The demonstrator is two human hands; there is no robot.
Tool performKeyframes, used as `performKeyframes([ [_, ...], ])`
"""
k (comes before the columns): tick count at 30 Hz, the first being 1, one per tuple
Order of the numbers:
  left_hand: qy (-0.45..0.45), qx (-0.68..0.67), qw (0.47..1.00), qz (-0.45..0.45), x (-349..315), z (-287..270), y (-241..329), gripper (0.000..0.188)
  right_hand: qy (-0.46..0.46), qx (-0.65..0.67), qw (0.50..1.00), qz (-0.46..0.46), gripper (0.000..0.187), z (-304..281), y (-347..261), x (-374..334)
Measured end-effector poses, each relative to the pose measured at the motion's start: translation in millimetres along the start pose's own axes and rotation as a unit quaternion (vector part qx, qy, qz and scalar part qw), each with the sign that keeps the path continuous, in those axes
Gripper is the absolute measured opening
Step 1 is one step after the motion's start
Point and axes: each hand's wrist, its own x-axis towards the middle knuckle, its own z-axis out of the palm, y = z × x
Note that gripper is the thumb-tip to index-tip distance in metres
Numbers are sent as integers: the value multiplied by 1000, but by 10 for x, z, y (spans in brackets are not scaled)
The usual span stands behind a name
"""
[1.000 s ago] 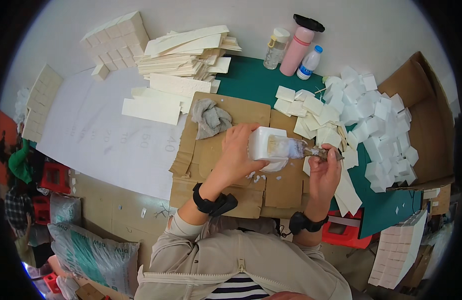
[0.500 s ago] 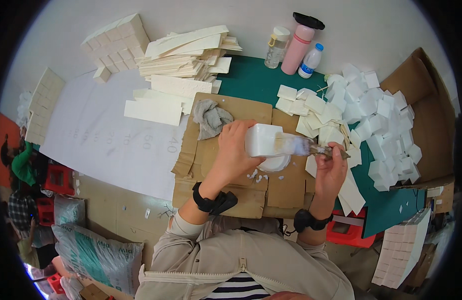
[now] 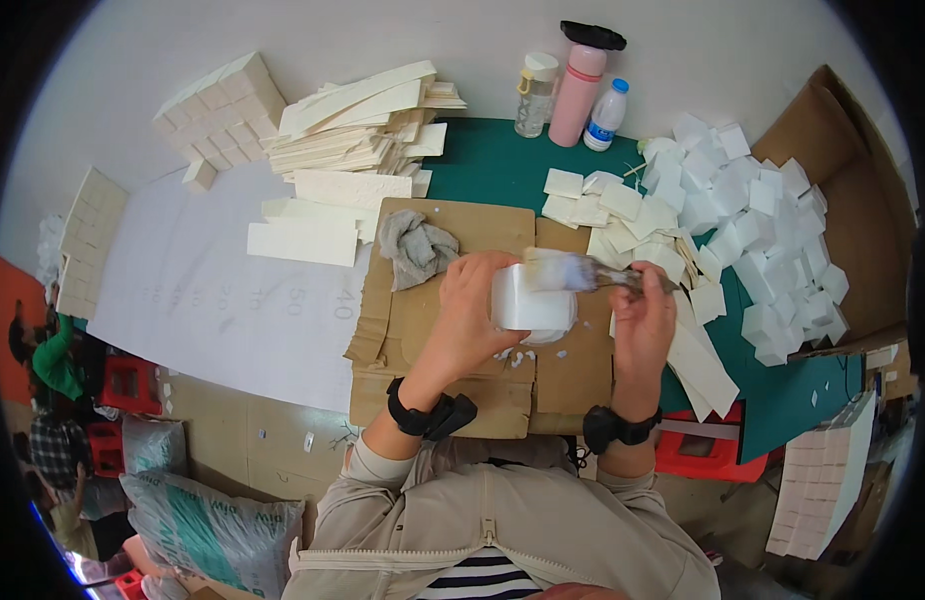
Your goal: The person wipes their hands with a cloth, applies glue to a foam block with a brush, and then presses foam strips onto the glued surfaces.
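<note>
My left hand (image 3: 475, 305) is closed round the left side of a small white box (image 3: 529, 311), held above the cardboard sheet (image 3: 573, 385). In my right hand (image 3: 645, 312) is a flat paintbrush (image 3: 575, 270) with pale, glue-smeared bristles. Its bristles lie across the upper part of the box, and its handle points right. Partly hidden beneath the box is a round white dish (image 3: 558, 334), with white blobs spilled beside it. A crumpled grey rag (image 3: 417, 249) rests on the cardboard, up and left of my hands.
Cream strips (image 3: 348, 130) are stacked at the back left, near rows of white blocks (image 3: 223, 110). Square pieces (image 3: 633, 205) and a heap of white boxes (image 3: 773, 240) lie right, before an open carton (image 3: 838, 190). A pink flask (image 3: 579, 95) and two bottles stand behind.
The brush has shifted left and up, over the top of the box. My left hand has turned the box slightly, and the view has moved a little.
</note>
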Motion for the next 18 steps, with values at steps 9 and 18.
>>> performKeyframes([
  [9, 34, -30, 999, -11, -20, -21, -59, 75, 26, -29, 999, -8, 17, -316, -59, 49],
  [18, 15, -37, 998, -51, -19, -18, -79, 79, 49, -25, 998, 0, 17, -211, -16, -111],
])
